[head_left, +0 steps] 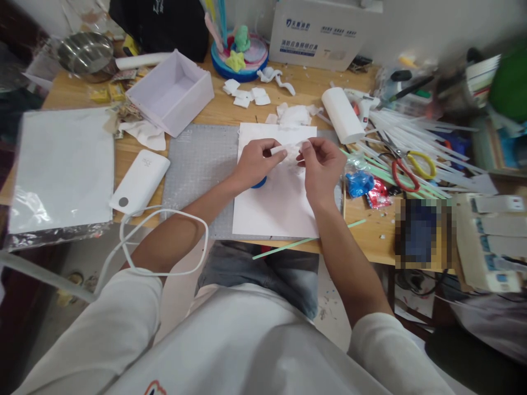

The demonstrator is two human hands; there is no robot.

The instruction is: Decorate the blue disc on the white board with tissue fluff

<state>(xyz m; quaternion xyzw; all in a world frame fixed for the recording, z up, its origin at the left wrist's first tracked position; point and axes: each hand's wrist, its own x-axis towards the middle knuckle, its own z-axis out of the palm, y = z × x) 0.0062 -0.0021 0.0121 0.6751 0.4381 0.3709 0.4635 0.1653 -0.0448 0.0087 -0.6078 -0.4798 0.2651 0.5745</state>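
Between my two hands stretches a thin, whitish, partly see-through strip [291, 147]; its exact kind I cannot make out. My left hand [257, 162] pinches its left end between thumb and fingers. At the other end, my right hand [323, 162] is closed on it with bent fingers. Both hands are over a sheet of white paper [275, 211] that lies on a grey cutting mat [197, 164]. Part of a round blue object [259, 183] shows under my left hand, the rest hidden. Crumpled white tissue [294, 115] lies just beyond the paper.
Scissors [405, 173], white sticks [415, 137], a glue gun [363, 107] and a white roll [343, 115] crowd the right. On the left are a power bank [140, 181] with a looping cable, a lilac box [173, 96] and a plastic-wrapped paper pack [63, 170].
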